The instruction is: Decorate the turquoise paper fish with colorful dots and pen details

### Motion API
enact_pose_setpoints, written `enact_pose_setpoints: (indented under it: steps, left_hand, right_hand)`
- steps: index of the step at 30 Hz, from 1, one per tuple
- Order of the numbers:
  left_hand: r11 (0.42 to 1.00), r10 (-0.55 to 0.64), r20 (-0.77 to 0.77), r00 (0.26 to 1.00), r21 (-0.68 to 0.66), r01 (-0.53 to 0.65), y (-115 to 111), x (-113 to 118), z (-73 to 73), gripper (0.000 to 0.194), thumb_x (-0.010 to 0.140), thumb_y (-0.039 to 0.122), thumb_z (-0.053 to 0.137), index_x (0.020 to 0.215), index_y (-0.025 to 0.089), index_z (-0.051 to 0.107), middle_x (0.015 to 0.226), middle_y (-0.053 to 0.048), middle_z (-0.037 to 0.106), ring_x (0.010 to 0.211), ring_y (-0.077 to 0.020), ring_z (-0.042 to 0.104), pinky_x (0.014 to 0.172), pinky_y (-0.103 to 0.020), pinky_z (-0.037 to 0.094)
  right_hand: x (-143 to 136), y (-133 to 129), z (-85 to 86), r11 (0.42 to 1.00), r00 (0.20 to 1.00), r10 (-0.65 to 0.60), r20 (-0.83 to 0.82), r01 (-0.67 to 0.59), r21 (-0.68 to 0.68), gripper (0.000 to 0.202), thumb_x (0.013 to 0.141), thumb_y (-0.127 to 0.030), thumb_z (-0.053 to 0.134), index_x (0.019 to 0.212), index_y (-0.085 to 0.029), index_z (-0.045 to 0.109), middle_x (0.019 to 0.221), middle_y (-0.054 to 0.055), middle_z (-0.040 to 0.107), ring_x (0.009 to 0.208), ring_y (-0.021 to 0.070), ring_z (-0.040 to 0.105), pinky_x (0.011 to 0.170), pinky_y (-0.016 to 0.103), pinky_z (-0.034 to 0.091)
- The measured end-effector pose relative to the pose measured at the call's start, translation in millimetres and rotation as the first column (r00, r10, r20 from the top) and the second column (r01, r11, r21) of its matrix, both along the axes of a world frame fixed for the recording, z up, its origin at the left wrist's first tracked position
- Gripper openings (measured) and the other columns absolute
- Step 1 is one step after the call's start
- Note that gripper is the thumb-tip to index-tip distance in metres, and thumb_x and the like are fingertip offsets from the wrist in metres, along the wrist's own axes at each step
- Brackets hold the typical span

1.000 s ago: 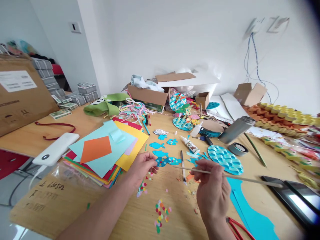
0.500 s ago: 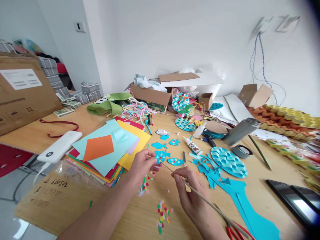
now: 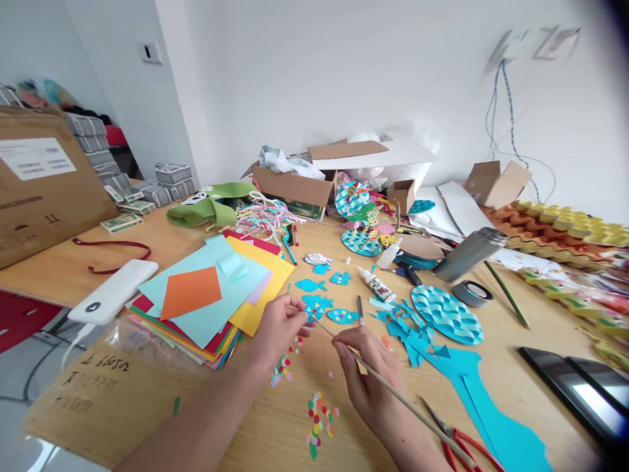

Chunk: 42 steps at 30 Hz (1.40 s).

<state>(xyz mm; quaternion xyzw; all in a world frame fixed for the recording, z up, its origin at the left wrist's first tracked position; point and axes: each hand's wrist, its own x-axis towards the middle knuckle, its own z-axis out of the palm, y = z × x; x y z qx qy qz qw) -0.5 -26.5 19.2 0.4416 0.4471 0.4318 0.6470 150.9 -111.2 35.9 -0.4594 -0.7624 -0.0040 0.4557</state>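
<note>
A thin wooden stick (image 3: 393,389) is pinched in my right hand (image 3: 369,373), its narrow tip pointing up and left to a blue paper fish (image 3: 318,303) dotted with small pieces. My left hand (image 3: 281,326) has its fingertips closed at the lower left edge of that fish. Other blue fish lie around it: a plain one (image 3: 310,286) above, a dotted one (image 3: 343,316) to the right and a smaller one (image 3: 340,278) at the upper right. Colored paper dots (image 3: 319,419) are scattered between my forearms.
Stacked colored paper (image 3: 196,295) lies left. White glue bottle (image 3: 377,286), blue scraps (image 3: 407,334) and a wavy blue oval (image 3: 446,314) are to the right. Red-handled scissors (image 3: 455,438) lie beside my right forearm. A metal flask (image 3: 470,254) and tape roll (image 3: 472,293) are farther right.
The whole view has shifted slightly, with objects appearing a little farther left. Both hands keep nearly the same pose at the fish; the scissors show more beside my right forearm.
</note>
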Motion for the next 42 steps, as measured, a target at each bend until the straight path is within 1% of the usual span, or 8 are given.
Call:
enact_pose_setpoints:
  steps: [7,13,18,22,25,29,33,42]
  left_hand:
    - [1.0,-0.007,-0.015,1.0,0.007,0.007,0.0,0.5,-0.8,0.017,0.065,0.02,0.069,0.076,0.016,0.056,0.06,-0.002,0.069,0.065,-0.0216,0.074,0.054,-0.024,0.055]
    - [1.0,-0.001,-0.005,1.0,-0.016,0.001,-1.0,0.4,0.0,0.018,0.064,0.019,0.068,0.077,0.016,0.056,0.062,-0.003,0.07,0.065,-0.0219,0.073,0.053,-0.024,0.055]
    - [0.997,0.003,0.034,0.999,-0.077,0.0,-0.3,0.9,4.1,0.019,0.063,0.019,0.069,0.077,0.016,0.056,0.065,-0.005,0.07,0.066,-0.0216,0.073,0.055,-0.025,0.056]
    - [0.996,0.01,0.051,0.999,-0.093,-0.005,-1.6,1.0,7.0,0.019,0.062,0.019,0.07,0.075,0.016,0.056,0.065,-0.005,0.07,0.064,-0.02,0.072,0.054,-0.024,0.056]
    - [0.995,0.012,0.048,0.999,-0.096,-0.007,-2.1,0.8,6.9,0.02,0.061,0.019,0.071,0.074,0.016,0.056,0.064,-0.004,0.069,0.064,-0.0197,0.073,0.053,-0.022,0.055]
    - [0.996,0.007,0.035,0.999,-0.088,-0.003,-1.1,0.4,5.5,0.02,0.063,0.019,0.071,0.075,0.016,0.055,0.064,-0.005,0.071,0.066,-0.0211,0.074,0.054,-0.023,0.055]
    - [0.997,0.002,0.039,0.999,-0.082,0.001,-1.1,-0.1,5.2,0.019,0.063,0.019,0.069,0.075,0.016,0.055,0.066,-0.006,0.072,0.066,-0.0214,0.074,0.055,-0.024,0.055]
    - [0.996,0.005,0.035,0.999,-0.085,-0.002,-2.0,1.0,5.3,0.019,0.064,0.018,0.07,0.076,0.016,0.055,0.066,-0.005,0.071,0.066,-0.0208,0.073,0.056,-0.024,0.056]
  right_hand:
    - [1.5,0.2,-6.6,1.0,1.0,0.006,-0.001,-0.006,-0.008,0.014,0.096,-0.007,0.05,0.097,-0.021,0.053,0.08,0.002,0.062,0.069,0.0142,0.059,0.062,0.025,0.047]
    - [-0.7,-1.0,-8.8,1.0,1.0,-0.006,-0.027,0.005,-0.011,0.014,0.097,-0.007,0.051,0.097,-0.021,0.053,0.081,0.002,0.062,0.07,0.0141,0.06,0.063,0.025,0.048]
    - [-3.4,-1.8,-9.3,0.998,0.997,-0.061,-0.043,0.061,-0.017,0.013,0.097,-0.008,0.051,0.096,-0.021,0.055,0.08,0.002,0.064,0.068,0.0127,0.062,0.061,0.022,0.048]
    - [-4.2,-1.5,-10.2,0.995,0.993,-0.1,-0.068,0.098,-0.026,0.011,0.097,-0.011,0.052,0.095,-0.022,0.056,0.079,0.001,0.065,0.065,0.0131,0.063,0.058,0.022,0.048]
    - [-4.3,-1.8,-9.8,0.994,0.991,-0.112,-0.07,0.111,-0.019,0.012,0.097,-0.012,0.052,0.094,-0.022,0.057,0.078,0.001,0.066,0.064,0.0133,0.064,0.058,0.023,0.048]
    - [-4.2,-2.4,-8.3,0.992,0.989,-0.129,-0.075,0.129,-0.006,0.012,0.097,-0.012,0.052,0.092,-0.022,0.057,0.077,0.0,0.066,0.063,0.0128,0.064,0.058,0.022,0.049]
    - [-4.0,-2.2,-7.9,0.993,0.991,-0.121,-0.059,0.12,-0.008,0.011,0.097,-0.012,0.052,0.093,-0.022,0.056,0.077,0.0,0.066,0.064,0.0126,0.064,0.058,0.022,0.049]
    - [-4.0,-0.8,-11.4,0.991,0.99,-0.132,-0.047,0.132,-0.001,0.01,0.098,-0.014,0.053,0.093,-0.021,0.057,0.076,0.001,0.066,0.062,0.0127,0.064,0.056,0.022,0.048]
